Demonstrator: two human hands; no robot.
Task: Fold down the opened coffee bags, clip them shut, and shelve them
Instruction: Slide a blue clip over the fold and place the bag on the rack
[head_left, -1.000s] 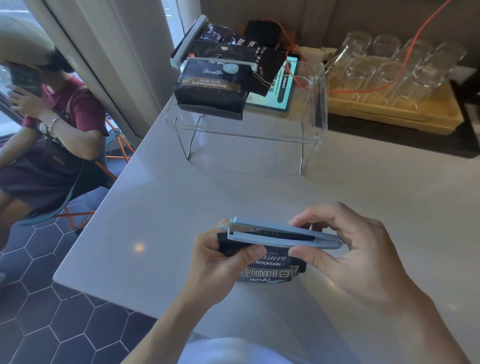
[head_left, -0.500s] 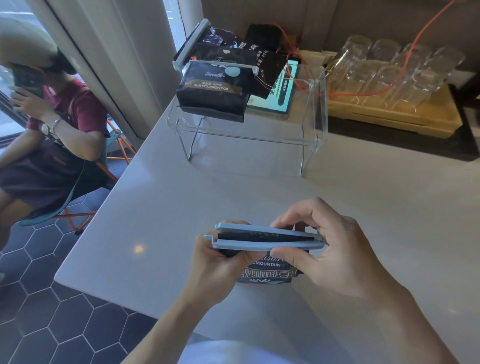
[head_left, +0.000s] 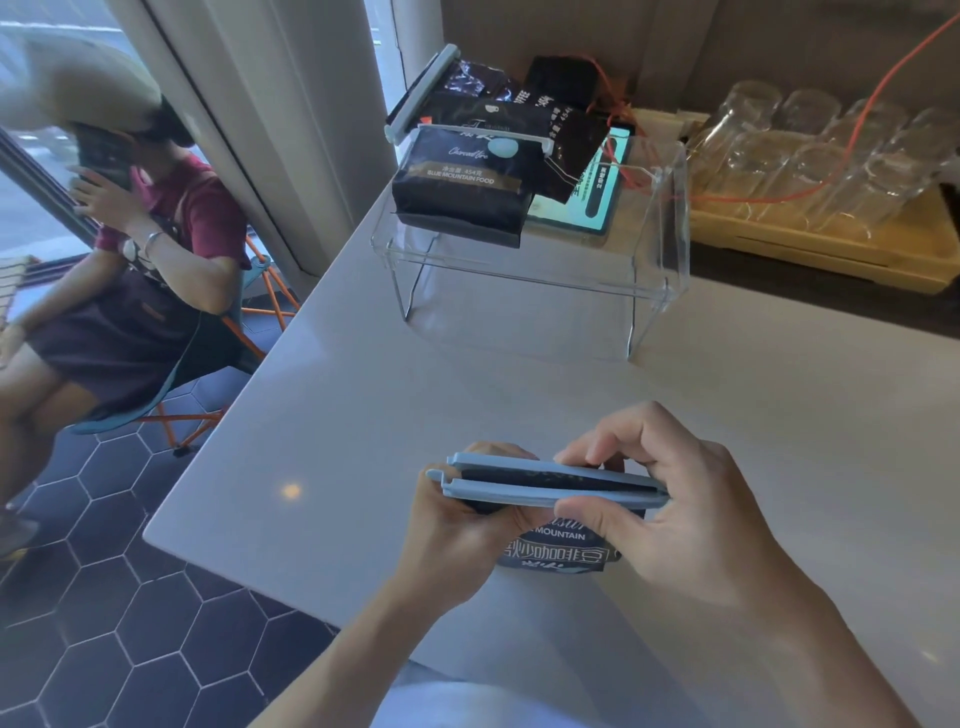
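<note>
While gripped low over the near worktop (head_left: 519, 395), dark coffee bag (head_left: 558, 551) sits at 6 o'clock of frame, folded top caught between the two bars of a pale blue clip (head_left: 550, 486). Bars not yet fully together along their length; dark strip of bag visible in the slot. Left hand (head_left: 462, 525) wrapped round the bag's left side below the clip's hinged end, thumb across the front. Right hand (head_left: 670, 509) pinching the clip's other end, forefinger on the far bar, thumb on the near bar, remaining fingers curled.

At 12 o'clock, clear acrylic shelf (head_left: 660, 249) standing on the worktop. On top of it, black bag marked BLUE MOUNTAIN FOOD (head_left: 462, 192), closed with a white clip (head_left: 488, 136). Behind it, two more dark bags (head_left: 524, 104), one fitted with a pale clip (head_left: 422, 91) tilted up to 11 o'clock. Tablet with lit screen (head_left: 587, 202) lying at the shelf's right part, partly under a bag. Orange cable (head_left: 857, 124) running over the shelf toward 1 o'clock.

At 2 o'clock, yellow tray (head_left: 831, 249) of upturned glasses (head_left: 810, 145). At 9 o'clock, seated person (head_left: 156, 244) on a folding chair, off the worktop, above hexagon floor tiles (head_left: 130, 597).
</note>
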